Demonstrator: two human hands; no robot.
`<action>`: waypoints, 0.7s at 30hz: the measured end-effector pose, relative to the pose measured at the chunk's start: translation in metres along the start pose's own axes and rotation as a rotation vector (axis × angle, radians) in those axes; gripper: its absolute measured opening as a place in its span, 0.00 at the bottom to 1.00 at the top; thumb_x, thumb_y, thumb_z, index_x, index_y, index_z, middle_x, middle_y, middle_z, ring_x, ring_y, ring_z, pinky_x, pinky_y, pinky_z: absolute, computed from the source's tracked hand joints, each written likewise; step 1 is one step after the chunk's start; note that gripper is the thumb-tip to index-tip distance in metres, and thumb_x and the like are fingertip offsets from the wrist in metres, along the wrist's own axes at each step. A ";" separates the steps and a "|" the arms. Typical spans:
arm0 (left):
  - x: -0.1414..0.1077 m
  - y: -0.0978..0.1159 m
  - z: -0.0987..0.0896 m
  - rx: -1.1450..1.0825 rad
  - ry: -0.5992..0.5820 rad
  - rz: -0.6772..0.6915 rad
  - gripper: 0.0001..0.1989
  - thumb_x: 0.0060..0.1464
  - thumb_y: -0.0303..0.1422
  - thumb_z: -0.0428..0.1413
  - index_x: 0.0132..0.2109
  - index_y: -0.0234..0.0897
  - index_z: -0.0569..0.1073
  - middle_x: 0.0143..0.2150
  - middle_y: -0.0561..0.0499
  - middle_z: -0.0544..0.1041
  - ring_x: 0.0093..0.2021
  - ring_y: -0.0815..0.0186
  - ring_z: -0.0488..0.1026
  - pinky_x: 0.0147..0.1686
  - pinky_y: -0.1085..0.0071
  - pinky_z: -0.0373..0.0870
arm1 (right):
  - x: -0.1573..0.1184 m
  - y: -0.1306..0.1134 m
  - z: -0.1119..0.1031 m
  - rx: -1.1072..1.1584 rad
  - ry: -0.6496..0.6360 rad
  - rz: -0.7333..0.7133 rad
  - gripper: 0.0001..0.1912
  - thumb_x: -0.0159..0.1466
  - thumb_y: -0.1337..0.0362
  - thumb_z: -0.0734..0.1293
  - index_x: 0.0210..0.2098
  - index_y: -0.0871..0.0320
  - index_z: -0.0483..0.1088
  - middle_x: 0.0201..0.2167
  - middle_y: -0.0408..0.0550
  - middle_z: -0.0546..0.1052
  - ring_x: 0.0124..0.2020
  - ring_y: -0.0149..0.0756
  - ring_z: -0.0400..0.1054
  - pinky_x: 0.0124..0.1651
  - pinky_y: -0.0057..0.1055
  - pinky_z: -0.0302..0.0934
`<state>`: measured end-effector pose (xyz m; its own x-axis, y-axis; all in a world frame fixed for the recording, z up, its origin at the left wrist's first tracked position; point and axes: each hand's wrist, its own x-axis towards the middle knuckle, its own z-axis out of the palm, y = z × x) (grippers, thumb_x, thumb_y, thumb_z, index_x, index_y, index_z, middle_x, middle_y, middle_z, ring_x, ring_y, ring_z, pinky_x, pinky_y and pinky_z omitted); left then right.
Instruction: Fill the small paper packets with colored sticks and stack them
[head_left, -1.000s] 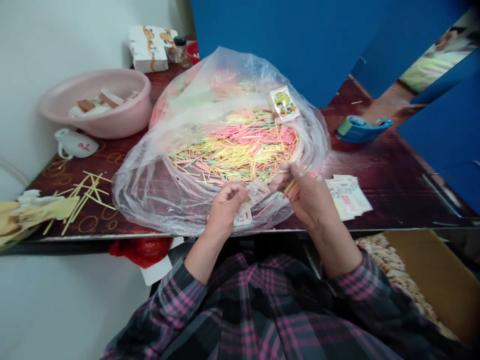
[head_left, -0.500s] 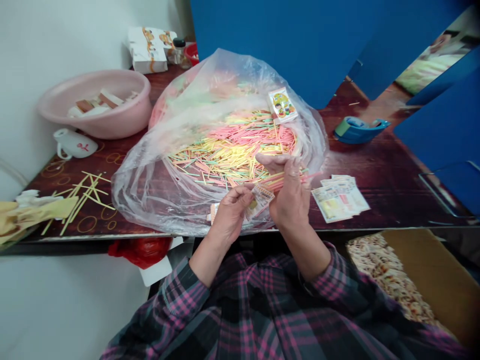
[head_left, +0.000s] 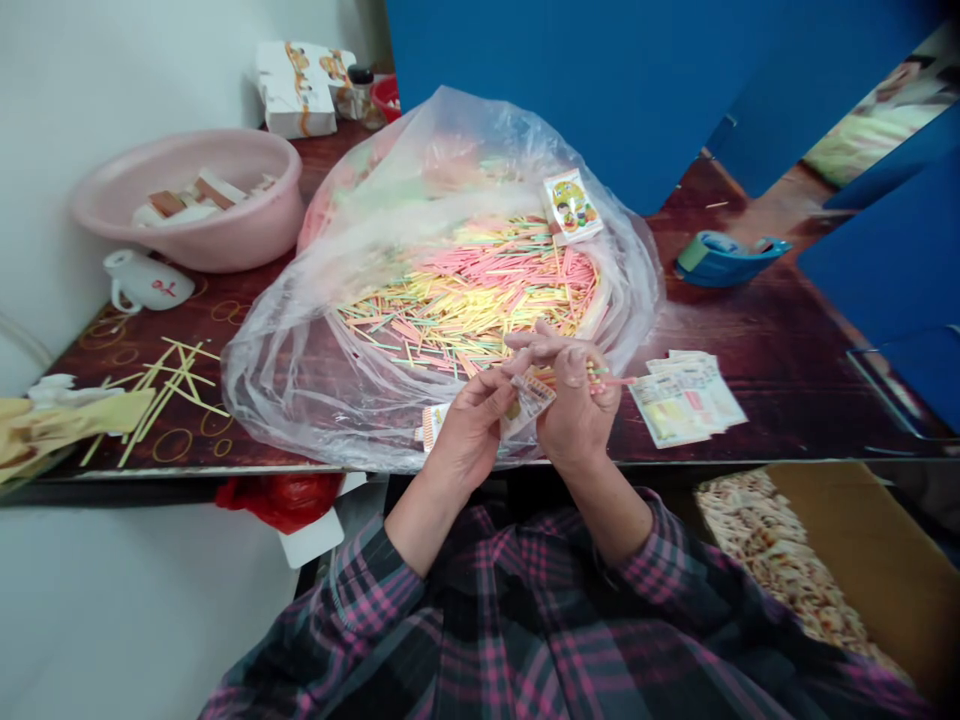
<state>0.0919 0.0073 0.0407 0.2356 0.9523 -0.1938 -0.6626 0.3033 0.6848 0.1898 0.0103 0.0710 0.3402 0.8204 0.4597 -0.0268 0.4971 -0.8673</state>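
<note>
A plain, pale wall rises on the left, with a thin cable curving along its lower part. In front of it runs a table with a glossy, dark red-brown top, patterned with gold rings at its left end. Tall, flat blue panels stand along the back and right. Through a slanting gap between them shows something pale green, perhaps cloth, though too blurred to be sure. At lower right lies a brown board. The light is soft, leaving a dull sheen on the tabletop.
</note>
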 end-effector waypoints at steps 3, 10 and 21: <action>0.003 -0.001 -0.005 0.040 0.023 0.050 0.17 0.38 0.38 0.75 0.29 0.37 0.75 0.44 0.53 0.79 0.40 0.69 0.72 0.44 0.72 0.67 | 0.005 0.002 -0.003 0.097 -0.090 0.174 0.15 0.68 0.51 0.66 0.32 0.52 0.77 0.44 0.45 0.84 0.52 0.42 0.77 0.63 0.47 0.66; 0.008 -0.004 -0.011 0.142 0.049 0.138 0.15 0.41 0.39 0.73 0.29 0.38 0.76 0.44 0.52 0.77 0.42 0.67 0.72 0.46 0.70 0.66 | 0.005 0.000 -0.003 0.186 -0.064 0.348 0.16 0.69 0.51 0.64 0.33 0.52 0.79 0.41 0.47 0.85 0.49 0.42 0.78 0.57 0.44 0.70; 0.009 -0.005 -0.010 0.156 0.081 0.186 0.14 0.41 0.37 0.73 0.28 0.38 0.77 0.40 0.52 0.78 0.43 0.66 0.72 0.49 0.69 0.67 | 0.004 0.005 -0.004 0.120 -0.067 0.352 0.18 0.69 0.47 0.63 0.36 0.53 0.76 0.37 0.47 0.84 0.45 0.42 0.79 0.52 0.42 0.72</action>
<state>0.0900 0.0144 0.0283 0.0583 0.9927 -0.1054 -0.5697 0.1198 0.8131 0.1952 0.0148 0.0682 0.2284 0.9616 0.1524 -0.2423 0.2077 -0.9477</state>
